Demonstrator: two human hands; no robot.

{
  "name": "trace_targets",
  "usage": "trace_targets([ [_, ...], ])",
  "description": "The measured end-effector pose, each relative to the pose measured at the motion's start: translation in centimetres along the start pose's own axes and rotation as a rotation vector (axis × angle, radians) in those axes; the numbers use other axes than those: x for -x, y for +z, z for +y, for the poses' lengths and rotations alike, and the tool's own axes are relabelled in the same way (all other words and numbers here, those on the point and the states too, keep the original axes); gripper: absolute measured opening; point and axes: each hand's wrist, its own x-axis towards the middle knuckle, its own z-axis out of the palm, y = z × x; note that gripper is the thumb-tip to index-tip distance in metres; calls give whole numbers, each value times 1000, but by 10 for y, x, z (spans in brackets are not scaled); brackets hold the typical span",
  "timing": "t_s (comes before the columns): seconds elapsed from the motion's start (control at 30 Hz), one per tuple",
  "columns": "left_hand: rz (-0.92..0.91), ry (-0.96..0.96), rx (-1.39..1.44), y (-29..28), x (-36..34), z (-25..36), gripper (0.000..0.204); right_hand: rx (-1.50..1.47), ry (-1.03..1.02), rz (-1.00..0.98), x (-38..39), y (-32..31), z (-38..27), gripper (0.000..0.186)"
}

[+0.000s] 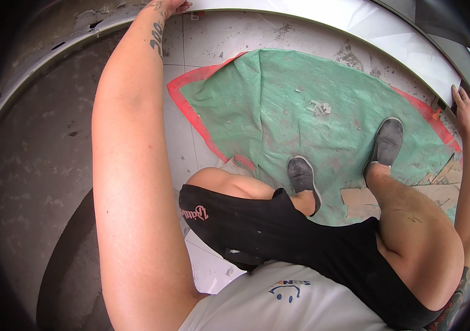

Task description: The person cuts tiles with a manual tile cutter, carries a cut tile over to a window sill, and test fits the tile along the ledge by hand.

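A long, glossy white panel (378, 41) curves across the top of the view toward the right. My left hand (171, 5) is at its left end, fingers curled at the edge and partly cut off by the top of the picture. Around the panel's right end my right hand (461, 102) is closed, with fingertips on the white face. A small orange clip (437, 113) sticks out from the lower edge near that hand. Below the panel's left end hangs a small pale clip (194, 17).
A green tarp (218, 105) with red borders covers the tiled floor (180, 143) under my feet. On it lies a small clear plastic piece (319, 107). Cardboard pieces (359, 199) are by my right leg. A dirty grey surface (47, 143) fills the left side.
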Motion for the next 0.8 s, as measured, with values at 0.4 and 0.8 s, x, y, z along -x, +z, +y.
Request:
trace_targets([
  [0.4, -197, -63, -34, -12, -6, -16, 15, 133, 12, 39, 17, 26, -28, 40],
  [0.8, -168, -55, -32, -9, -23, -20, 20, 81, 13, 74, 32, 23, -45, 37],
])
